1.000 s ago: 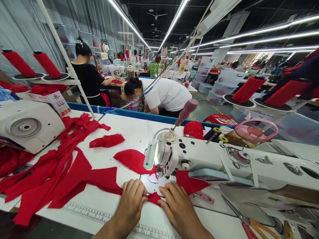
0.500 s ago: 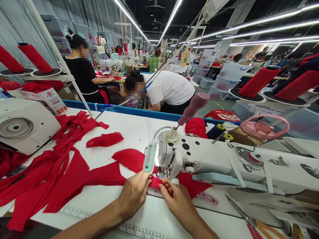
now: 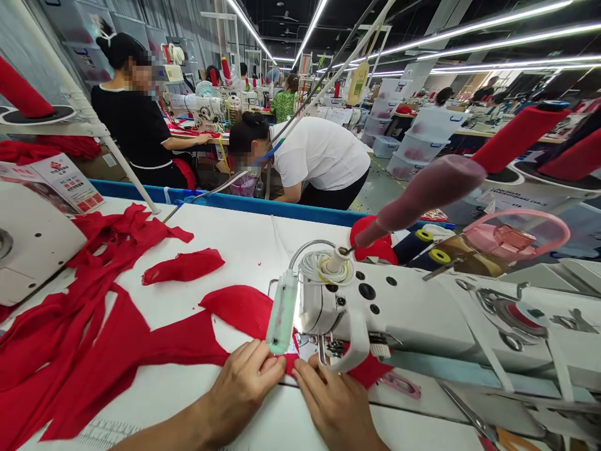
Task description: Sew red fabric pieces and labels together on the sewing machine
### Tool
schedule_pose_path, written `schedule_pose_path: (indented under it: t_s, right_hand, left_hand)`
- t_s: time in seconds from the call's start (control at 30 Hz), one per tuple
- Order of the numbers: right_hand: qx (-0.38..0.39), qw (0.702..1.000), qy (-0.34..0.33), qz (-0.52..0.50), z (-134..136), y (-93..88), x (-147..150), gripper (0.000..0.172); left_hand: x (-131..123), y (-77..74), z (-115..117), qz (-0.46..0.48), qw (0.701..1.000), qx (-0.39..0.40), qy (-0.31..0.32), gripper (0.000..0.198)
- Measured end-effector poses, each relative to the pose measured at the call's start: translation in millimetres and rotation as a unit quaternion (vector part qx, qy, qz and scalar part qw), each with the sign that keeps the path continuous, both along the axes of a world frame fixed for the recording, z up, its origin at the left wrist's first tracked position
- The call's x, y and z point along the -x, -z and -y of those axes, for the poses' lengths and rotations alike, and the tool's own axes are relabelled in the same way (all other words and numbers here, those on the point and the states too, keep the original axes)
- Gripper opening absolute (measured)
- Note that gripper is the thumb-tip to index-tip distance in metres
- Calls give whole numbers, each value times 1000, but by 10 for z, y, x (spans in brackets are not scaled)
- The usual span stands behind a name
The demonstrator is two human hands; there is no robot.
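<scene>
A piece of red fabric lies at the front of the white sewing machine, partly hidden by my hands and the machine head. My left hand pinches its left part between thumb and fingers, just below the pale green lamp. Close to the presser foot area, my right hand holds the fabric with its fingers together, the tips partly under the machine's guard. The fabric shows again right of the head. The needle itself I cannot make out.
Red cut pieces spread over the left of the white table. At the right lie scissors and a pink clip-like tool. A pink-handled screwdriver stands in the machine top. A person in white bends beyond the table.
The view has moved closer to the machine. My right hand's fingers have shifted from a visible thumb pinch to lying further over the fabric beside the presser foot. My left hand keeps its pinch.
</scene>
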State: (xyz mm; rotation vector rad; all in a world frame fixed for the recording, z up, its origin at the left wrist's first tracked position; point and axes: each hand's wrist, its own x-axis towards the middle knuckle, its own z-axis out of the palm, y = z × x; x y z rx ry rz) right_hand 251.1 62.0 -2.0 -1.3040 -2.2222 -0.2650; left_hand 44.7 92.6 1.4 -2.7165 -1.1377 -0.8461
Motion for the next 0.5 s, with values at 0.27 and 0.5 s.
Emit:
schedule_pose_path:
  t_s: [0.27,0.5]
  right_hand:
    - [-6,998,-24,66,49,160,-107,24]
    - [-38,998,2,53,68,191,-72,23]
  left_hand:
    - [-42,-126,-52,55,996,-76,9,30]
    - [-62,-150,-74,76,993,-89,28,32]
